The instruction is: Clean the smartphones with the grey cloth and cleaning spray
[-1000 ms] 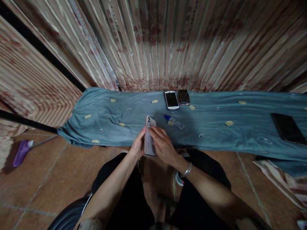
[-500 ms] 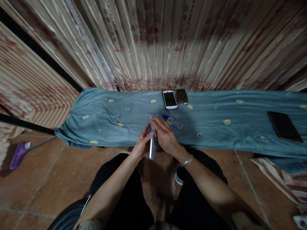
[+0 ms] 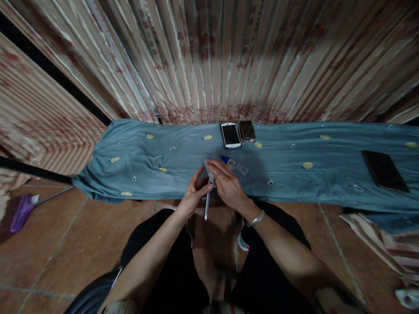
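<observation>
My left hand grips a thin, silver-edged phone, seen nearly edge-on, its lower end hanging past the table's front edge. My right hand pinches a small grey cloth against the phone's upper end; the fingers hide part of both. Just beyond the right fingers lies a clear bottle with a blue cap. Farther back, a white-framed phone rests face up beside a small dark stack of flat devices.
A teal patterned cloth covers the long narrow table. A dark tablet-like slab lies at its right end. Pleated curtains hang behind. A purple tool with a thin rod is on the tiled floor at left.
The phone has turned so that it shows more edge-on, and its lower end has dropped slightly. The right hand with the cloth has shifted a little at the phone's upper end.
</observation>
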Motion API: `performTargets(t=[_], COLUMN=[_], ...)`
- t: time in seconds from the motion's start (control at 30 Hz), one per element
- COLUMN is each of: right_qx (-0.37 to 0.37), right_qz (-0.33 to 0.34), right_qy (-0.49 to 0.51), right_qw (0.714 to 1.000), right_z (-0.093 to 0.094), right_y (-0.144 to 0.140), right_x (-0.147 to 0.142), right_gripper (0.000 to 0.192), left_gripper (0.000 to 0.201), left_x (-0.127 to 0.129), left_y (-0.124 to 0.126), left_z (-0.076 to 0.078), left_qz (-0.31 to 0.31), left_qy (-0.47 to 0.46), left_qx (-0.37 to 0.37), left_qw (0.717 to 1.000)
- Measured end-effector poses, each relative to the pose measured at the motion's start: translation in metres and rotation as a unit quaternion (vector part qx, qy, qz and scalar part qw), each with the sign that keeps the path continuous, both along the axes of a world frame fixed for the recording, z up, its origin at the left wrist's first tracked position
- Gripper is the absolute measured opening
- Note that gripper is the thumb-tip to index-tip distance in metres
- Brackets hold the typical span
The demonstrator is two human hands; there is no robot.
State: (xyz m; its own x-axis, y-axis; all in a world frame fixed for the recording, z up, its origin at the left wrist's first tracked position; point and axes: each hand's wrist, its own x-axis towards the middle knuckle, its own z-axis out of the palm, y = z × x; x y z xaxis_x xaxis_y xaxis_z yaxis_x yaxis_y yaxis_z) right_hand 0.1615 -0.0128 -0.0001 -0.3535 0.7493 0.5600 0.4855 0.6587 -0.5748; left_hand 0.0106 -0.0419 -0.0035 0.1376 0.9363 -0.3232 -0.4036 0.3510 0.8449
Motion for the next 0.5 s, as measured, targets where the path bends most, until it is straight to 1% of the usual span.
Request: performTargets(t=[0.13,0.27,0.4,0.5], right_qx=[-0.065,-0.124,-0.149,-0.164], right_qz=[-0.011,-0.019,-0.008,-0.015], right_qy=[0.034,0.067,0.078,0.088], right_qw=[0.997,0.99,0.986,0.982], right_z=[0.0,-0.005,-0.013,-0.018], right_y=[0.006,0.01,0.014,0.016], right_x=[0.003,0.006,0.007,0.005], right_gripper=[0.042,0.043,0.054,0.056], left_gripper=[0.096,0.098,0.1,0.1], left_x=[0.0,0.001,0.0,-0.001], left_y=[-0.001,-0.002,-0.002,-0.002], left_z=[0.001,0.006,0.009,0.009], left_qz=[-0.006,-0.006,-0.011,-0.012], left_qy=[0.017,0.009,-0.005,-0.013], left_qx=[-0.006,-0.01,-0.024,-0.025], left_qw=[1.0,1.0,1.0,1.0])
